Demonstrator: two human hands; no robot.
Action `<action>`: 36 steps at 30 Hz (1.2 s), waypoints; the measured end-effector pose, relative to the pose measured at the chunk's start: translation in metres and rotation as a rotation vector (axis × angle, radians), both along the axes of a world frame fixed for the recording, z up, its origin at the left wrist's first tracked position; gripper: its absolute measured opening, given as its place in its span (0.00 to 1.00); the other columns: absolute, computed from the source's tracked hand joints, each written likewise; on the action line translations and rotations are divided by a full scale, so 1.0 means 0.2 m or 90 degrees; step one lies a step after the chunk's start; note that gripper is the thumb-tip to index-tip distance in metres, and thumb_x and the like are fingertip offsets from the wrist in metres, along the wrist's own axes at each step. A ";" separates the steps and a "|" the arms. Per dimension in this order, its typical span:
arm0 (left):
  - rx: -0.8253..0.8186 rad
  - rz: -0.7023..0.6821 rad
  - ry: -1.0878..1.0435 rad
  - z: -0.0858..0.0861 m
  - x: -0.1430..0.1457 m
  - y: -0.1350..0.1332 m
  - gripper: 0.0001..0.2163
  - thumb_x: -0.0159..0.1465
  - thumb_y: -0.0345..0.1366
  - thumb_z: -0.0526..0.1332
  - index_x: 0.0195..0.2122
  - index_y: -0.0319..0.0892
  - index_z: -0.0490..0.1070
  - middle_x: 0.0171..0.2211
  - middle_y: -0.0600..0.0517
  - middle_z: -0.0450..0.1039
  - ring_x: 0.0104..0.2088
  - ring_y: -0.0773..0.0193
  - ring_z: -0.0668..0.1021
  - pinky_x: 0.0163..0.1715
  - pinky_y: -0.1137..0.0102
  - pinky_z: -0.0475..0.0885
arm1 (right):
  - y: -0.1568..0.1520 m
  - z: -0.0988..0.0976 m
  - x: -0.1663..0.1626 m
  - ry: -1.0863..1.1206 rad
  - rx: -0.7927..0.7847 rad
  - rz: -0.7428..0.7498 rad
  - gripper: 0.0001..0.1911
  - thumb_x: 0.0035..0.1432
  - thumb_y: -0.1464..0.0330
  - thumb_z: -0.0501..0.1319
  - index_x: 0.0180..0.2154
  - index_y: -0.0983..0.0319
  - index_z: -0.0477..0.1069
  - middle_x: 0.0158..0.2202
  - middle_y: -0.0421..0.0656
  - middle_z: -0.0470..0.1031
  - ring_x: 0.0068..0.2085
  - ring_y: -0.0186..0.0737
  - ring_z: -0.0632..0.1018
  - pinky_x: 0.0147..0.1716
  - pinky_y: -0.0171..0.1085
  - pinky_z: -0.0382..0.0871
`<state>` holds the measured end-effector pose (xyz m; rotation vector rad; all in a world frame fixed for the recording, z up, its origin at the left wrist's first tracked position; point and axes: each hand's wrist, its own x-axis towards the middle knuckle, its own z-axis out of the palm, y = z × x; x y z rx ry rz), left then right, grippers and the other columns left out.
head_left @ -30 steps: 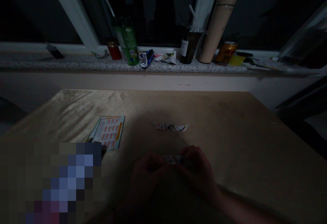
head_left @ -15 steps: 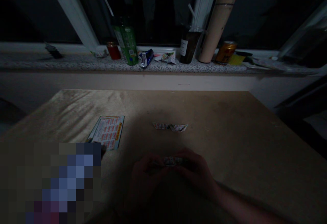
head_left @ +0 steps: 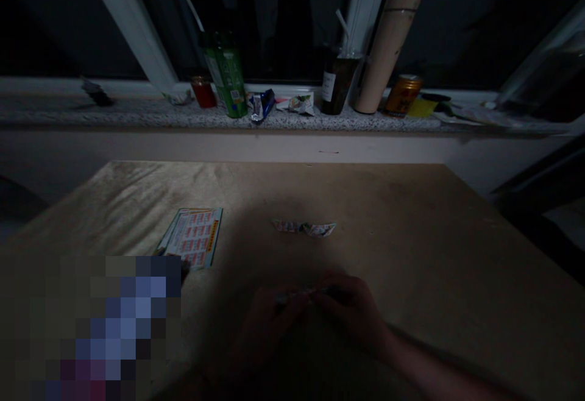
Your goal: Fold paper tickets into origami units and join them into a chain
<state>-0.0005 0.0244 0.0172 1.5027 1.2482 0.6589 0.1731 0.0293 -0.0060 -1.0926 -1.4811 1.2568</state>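
Note:
At the near middle of the dim table, my left hand (head_left: 273, 323) and my right hand (head_left: 354, 311) meet over a small piece of folded printed paper (head_left: 304, 291). Fingers and thumbs of both hands pinch it, and they hide most of it. Farther from me, a second folded printed paper (head_left: 304, 228) lies on the table, long and narrow with a crumpled middle. Left of my hands rests a small stack of printed cards (head_left: 194, 237) with red rows on the top one.
A blurred-out blue area (head_left: 128, 322) covers the table's near left. On the stone windowsill (head_left: 283, 119) stand a green bottle (head_left: 228, 78), a red jar (head_left: 203, 91), a drink cup with a straw (head_left: 337, 87), a tall pink cylinder (head_left: 388, 47) and an orange can (head_left: 403, 95), among crumpled wrappers (head_left: 262, 105).
My fingers have drawn closer together over the paper, which now shows less and looks flatter or tilted. The other paper and the cards have not moved.

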 end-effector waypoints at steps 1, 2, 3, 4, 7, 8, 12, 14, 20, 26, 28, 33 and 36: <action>0.001 0.004 0.006 0.00 0.00 0.00 0.17 0.62 0.43 0.54 0.23 0.39 0.71 0.20 0.55 0.71 0.23 0.67 0.71 0.25 0.76 0.63 | 0.00 0.00 0.00 -0.007 -0.001 -0.005 0.07 0.51 0.65 0.64 0.27 0.63 0.75 0.25 0.41 0.73 0.27 0.34 0.73 0.26 0.31 0.64; 0.001 0.009 0.012 0.00 0.00 0.00 0.17 0.62 0.44 0.54 0.22 0.40 0.71 0.20 0.55 0.71 0.23 0.67 0.71 0.25 0.76 0.63 | 0.00 -0.01 0.00 -0.016 -0.004 -0.008 0.08 0.51 0.65 0.64 0.27 0.63 0.75 0.25 0.41 0.73 0.27 0.34 0.72 0.26 0.31 0.64; 0.002 0.013 0.014 0.00 0.00 0.00 0.17 0.62 0.44 0.54 0.22 0.40 0.71 0.20 0.55 0.71 0.23 0.67 0.72 0.25 0.76 0.63 | 0.00 -0.01 0.00 -0.026 -0.006 -0.009 0.08 0.51 0.64 0.64 0.27 0.63 0.74 0.24 0.41 0.72 0.27 0.34 0.72 0.26 0.31 0.64; 0.003 0.014 0.014 0.00 0.00 0.00 0.17 0.63 0.44 0.53 0.22 0.40 0.71 0.20 0.56 0.71 0.23 0.67 0.72 0.25 0.76 0.63 | 0.01 -0.01 0.00 -0.040 -0.010 -0.007 0.09 0.51 0.64 0.64 0.27 0.63 0.74 0.24 0.40 0.72 0.27 0.34 0.71 0.26 0.31 0.63; 0.015 0.029 0.013 0.00 0.00 0.00 0.18 0.63 0.43 0.53 0.21 0.41 0.71 0.20 0.56 0.71 0.24 0.67 0.72 0.27 0.76 0.63 | 0.02 0.00 0.01 -0.079 -0.019 0.028 0.11 0.53 0.61 0.62 0.28 0.63 0.72 0.24 0.39 0.70 0.26 0.34 0.70 0.26 0.31 0.63; 0.018 0.033 0.010 0.00 0.00 0.00 0.18 0.63 0.43 0.53 0.21 0.41 0.71 0.20 0.56 0.71 0.24 0.67 0.72 0.27 0.76 0.63 | 0.02 0.01 0.01 -0.086 -0.022 0.060 0.12 0.54 0.60 0.60 0.28 0.63 0.72 0.25 0.39 0.70 0.27 0.34 0.70 0.26 0.31 0.63; 0.008 0.023 -0.018 0.00 0.00 -0.01 0.18 0.63 0.44 0.53 0.21 0.41 0.71 0.20 0.56 0.71 0.24 0.67 0.72 0.28 0.76 0.63 | 0.01 0.04 0.02 -0.088 -0.032 0.216 0.20 0.63 0.59 0.49 0.29 0.63 0.73 0.26 0.40 0.72 0.29 0.34 0.72 0.30 0.31 0.65; -0.003 0.013 -0.024 0.01 0.00 -0.01 0.18 0.63 0.45 0.53 0.21 0.41 0.70 0.20 0.56 0.70 0.24 0.67 0.72 0.28 0.76 0.63 | 0.01 0.06 0.01 -0.087 -0.022 0.235 0.22 0.64 0.60 0.46 0.30 0.63 0.73 0.26 0.40 0.72 0.29 0.34 0.72 0.32 0.31 0.65; -0.074 0.067 0.033 -0.03 0.00 -0.03 0.22 0.62 0.51 0.49 0.21 0.41 0.67 0.20 0.55 0.67 0.25 0.65 0.71 0.26 0.74 0.64 | 0.01 0.03 0.01 -0.104 -0.001 0.116 0.20 0.63 0.59 0.49 0.29 0.64 0.71 0.27 0.40 0.71 0.30 0.35 0.70 0.31 0.31 0.64; -0.107 0.125 0.010 -0.12 -0.02 -0.05 0.22 0.60 0.55 0.49 0.25 0.41 0.68 0.24 0.54 0.67 0.27 0.64 0.71 0.26 0.74 0.66 | 0.02 0.00 0.01 -0.114 -0.024 0.096 0.23 0.60 0.56 0.50 0.20 0.63 0.62 0.19 0.36 0.57 0.22 0.30 0.59 0.20 0.29 0.55; -0.113 0.097 0.016 -0.11 -0.01 -0.04 0.23 0.60 0.55 0.48 0.23 0.41 0.67 0.22 0.54 0.66 0.25 0.65 0.70 0.23 0.75 0.65 | 0.01 0.01 0.01 -0.112 -0.064 0.090 0.25 0.58 0.52 0.50 0.17 0.62 0.60 0.17 0.35 0.53 0.20 0.29 0.57 0.18 0.30 0.52; -0.115 0.051 0.049 -0.06 0.01 -0.05 0.23 0.60 0.56 0.49 0.22 0.42 0.67 0.20 0.55 0.66 0.24 0.65 0.69 0.23 0.75 0.64 | 0.00 0.03 0.00 -0.044 -0.095 0.144 0.21 0.56 0.51 0.53 0.25 0.62 0.67 0.22 0.37 0.62 0.25 0.32 0.64 0.24 0.30 0.60; -0.130 0.084 0.054 -0.04 0.01 -0.07 0.22 0.59 0.56 0.50 0.27 0.41 0.68 0.24 0.53 0.69 0.27 0.64 0.71 0.26 0.74 0.65 | 0.00 0.03 0.00 -0.034 -0.072 0.170 0.21 0.59 0.54 0.52 0.24 0.63 0.66 0.21 0.36 0.62 0.25 0.31 0.64 0.26 0.30 0.61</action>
